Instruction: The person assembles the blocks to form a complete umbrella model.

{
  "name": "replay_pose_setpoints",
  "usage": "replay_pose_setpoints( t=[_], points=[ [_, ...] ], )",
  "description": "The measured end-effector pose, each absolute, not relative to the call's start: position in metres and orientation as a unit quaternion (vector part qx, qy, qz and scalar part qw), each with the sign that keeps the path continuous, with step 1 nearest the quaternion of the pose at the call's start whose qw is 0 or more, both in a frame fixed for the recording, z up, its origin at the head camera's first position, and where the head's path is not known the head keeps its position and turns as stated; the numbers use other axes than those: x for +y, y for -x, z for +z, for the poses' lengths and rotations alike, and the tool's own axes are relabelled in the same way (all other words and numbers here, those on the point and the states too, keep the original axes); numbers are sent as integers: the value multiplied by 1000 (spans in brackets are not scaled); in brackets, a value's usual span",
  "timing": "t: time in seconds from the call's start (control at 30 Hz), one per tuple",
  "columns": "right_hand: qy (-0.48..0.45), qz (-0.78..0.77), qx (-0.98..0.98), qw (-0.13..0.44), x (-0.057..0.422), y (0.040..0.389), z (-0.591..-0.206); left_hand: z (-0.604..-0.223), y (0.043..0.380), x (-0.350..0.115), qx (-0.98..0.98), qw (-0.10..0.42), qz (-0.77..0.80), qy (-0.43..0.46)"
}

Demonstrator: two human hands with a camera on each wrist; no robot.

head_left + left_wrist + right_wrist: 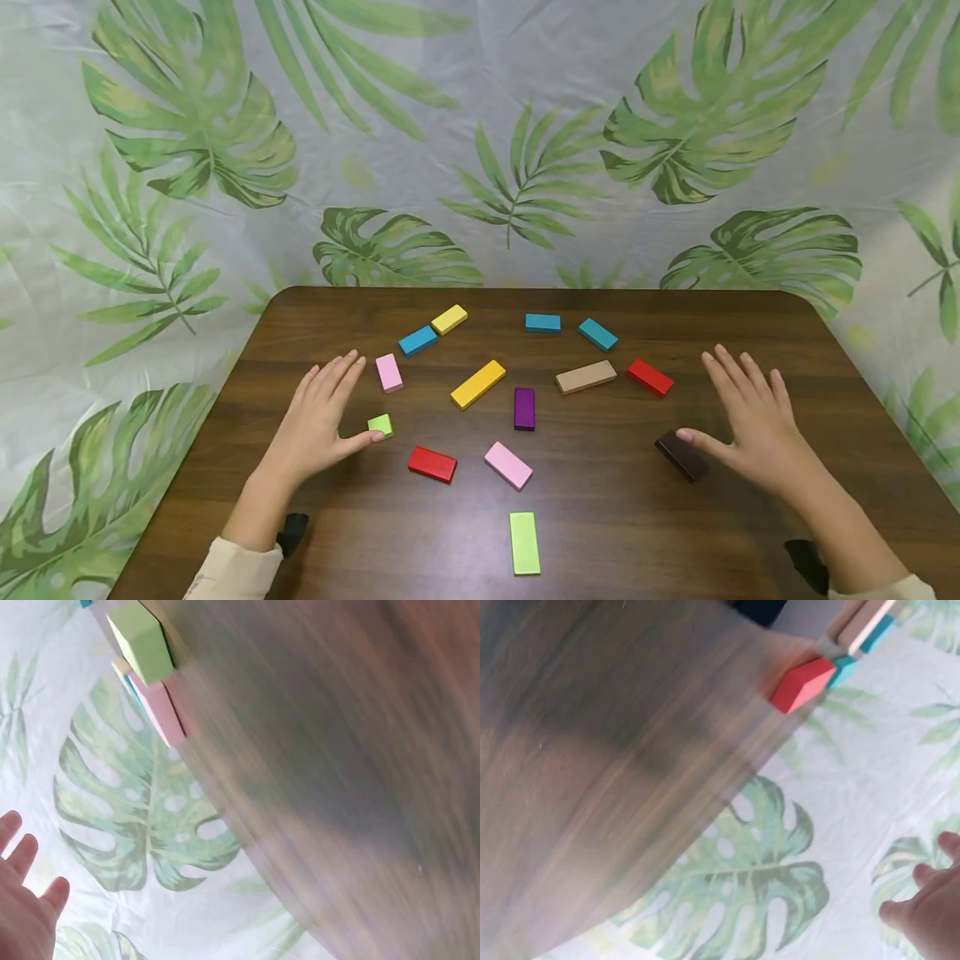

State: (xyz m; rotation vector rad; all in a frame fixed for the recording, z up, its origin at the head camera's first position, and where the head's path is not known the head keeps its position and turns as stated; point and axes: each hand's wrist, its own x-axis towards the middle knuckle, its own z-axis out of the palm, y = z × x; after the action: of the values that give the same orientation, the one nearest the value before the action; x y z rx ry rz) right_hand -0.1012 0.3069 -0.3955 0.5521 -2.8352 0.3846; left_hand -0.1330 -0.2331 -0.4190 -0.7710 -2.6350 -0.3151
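Note:
Above the left part of the table, my left hand point(318, 421) is held with fingers spread, holding nothing. Its thumb tip overlaps a small lime green block point(380, 425) in the head view. A pink block point(389, 372) lies just beyond that hand's fingers. On the other side my right hand point(757, 429) is likewise spread and holds nothing; its thumb overlaps a dark brown block point(682, 456). A red block point(650, 377) lies to the left of its fingers. Both wrist views show fingertips at the lower edge, apart from the blocks.
More flat blocks lie scattered between the hands: an orange-yellow one point(478, 384), a purple one point(524, 409), a tan one point(586, 377), a second red one point(432, 464) and a long lime green one point(525, 543). A leaf-patterned cloth point(555, 75) hangs behind the wooden table point(360, 542).

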Motion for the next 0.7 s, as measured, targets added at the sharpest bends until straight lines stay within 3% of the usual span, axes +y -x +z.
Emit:
replay_pose_setpoints(
  t=[0.2,0.7],
  points=[
    [-230,169,-948,141,295,92,-397,-419,125,-222,-922,208,-151,291],
    [-296,241,-912,151,253,66,-420,-428,94,-179,-907,178,-264,275]
  ],
)
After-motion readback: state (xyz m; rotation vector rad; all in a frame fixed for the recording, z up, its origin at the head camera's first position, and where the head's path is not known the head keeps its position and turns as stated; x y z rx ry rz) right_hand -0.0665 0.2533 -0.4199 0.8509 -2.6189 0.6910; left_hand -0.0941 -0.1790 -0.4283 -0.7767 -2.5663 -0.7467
